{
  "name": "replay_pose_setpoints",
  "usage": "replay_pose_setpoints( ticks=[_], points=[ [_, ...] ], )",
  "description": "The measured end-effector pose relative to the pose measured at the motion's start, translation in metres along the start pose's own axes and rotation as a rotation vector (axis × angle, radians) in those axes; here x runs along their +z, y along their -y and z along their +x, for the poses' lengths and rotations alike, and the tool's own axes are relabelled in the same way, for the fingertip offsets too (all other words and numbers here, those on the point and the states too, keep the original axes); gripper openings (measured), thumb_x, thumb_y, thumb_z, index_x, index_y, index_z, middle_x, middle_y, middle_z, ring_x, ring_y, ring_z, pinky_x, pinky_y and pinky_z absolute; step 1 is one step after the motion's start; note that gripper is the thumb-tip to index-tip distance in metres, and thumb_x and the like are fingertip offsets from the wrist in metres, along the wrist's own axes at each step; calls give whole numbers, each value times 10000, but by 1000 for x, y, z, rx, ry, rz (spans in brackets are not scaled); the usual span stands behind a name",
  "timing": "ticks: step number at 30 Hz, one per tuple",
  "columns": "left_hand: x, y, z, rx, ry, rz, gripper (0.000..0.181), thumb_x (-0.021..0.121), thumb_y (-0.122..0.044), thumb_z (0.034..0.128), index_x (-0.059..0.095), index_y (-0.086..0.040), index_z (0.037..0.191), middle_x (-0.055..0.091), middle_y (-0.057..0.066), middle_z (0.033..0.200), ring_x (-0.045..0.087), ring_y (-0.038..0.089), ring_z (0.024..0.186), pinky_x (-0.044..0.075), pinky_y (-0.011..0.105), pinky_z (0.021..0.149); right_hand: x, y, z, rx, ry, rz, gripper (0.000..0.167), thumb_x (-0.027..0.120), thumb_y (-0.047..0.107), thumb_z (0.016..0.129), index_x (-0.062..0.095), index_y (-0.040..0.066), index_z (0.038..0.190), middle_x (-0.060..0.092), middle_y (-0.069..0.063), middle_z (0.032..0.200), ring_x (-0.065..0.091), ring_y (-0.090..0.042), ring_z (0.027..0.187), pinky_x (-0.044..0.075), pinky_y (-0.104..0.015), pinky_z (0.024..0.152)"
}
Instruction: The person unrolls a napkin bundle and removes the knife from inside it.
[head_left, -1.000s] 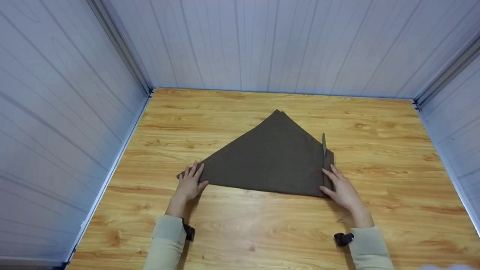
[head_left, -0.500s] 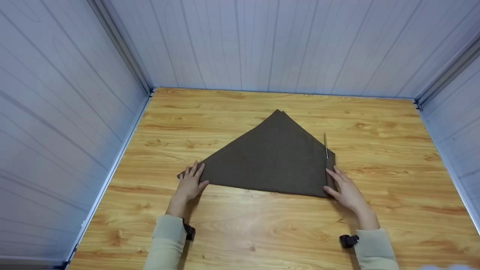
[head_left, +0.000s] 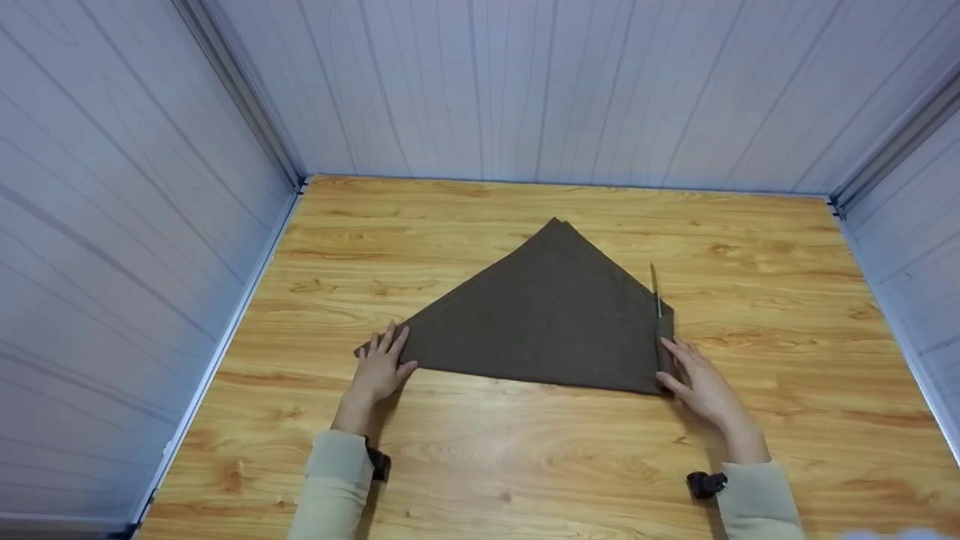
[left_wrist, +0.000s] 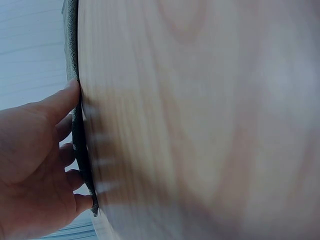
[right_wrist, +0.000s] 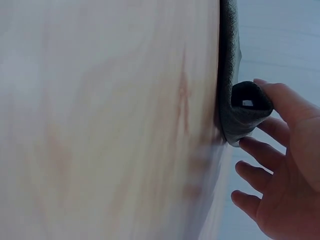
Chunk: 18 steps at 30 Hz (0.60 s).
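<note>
A dark brown cloth [head_left: 540, 315] lies folded on the table, with a peak at the far side and a narrow point at left. Its right end is turned over into a small roll [right_wrist: 240, 122], which looks hollow in the right wrist view. A thin pointed blade, like a knife [head_left: 656, 289], sticks out of the roll's far end; its handle is hidden. My left hand [head_left: 380, 371] rests on the cloth's left point with fingers spread. My right hand [head_left: 697, 379] holds the near part of the roll between thumb and fingers.
The wood-grain table [head_left: 502, 465] runs to pale panelled walls [head_left: 510, 90] at the back and both sides. A black wrist camera [head_left: 705, 484] sits by the right sleeve. Something pale and blurred shows at the bottom right edge.
My right hand has moved slightly right with the roll and the blade, and more of the cloth lies flat. The blade's angle has turned a little. My left hand has stayed put.
</note>
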<state>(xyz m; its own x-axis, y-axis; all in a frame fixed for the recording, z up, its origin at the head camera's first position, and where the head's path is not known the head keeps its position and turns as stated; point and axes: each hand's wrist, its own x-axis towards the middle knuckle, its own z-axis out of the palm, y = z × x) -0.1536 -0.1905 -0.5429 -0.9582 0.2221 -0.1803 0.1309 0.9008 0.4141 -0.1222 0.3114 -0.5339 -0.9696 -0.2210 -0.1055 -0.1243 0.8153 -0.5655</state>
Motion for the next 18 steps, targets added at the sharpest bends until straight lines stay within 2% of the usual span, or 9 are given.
replay_pose_setpoints(
  ticks=[18],
  points=[
    [0, -1, 1, -14, 16, 11, 622, 484, -320, 909, 228, -53, 1410, 104, 218, 1445, 63, 474, 1273, 113, 636, 952, -4, -9, -6, -12, -19, 8, 614, 516, 341, 895, 306, 18, 1373, 276, -260, 1374, 166, -455, 1258, 168, -595, 956]
  ],
)
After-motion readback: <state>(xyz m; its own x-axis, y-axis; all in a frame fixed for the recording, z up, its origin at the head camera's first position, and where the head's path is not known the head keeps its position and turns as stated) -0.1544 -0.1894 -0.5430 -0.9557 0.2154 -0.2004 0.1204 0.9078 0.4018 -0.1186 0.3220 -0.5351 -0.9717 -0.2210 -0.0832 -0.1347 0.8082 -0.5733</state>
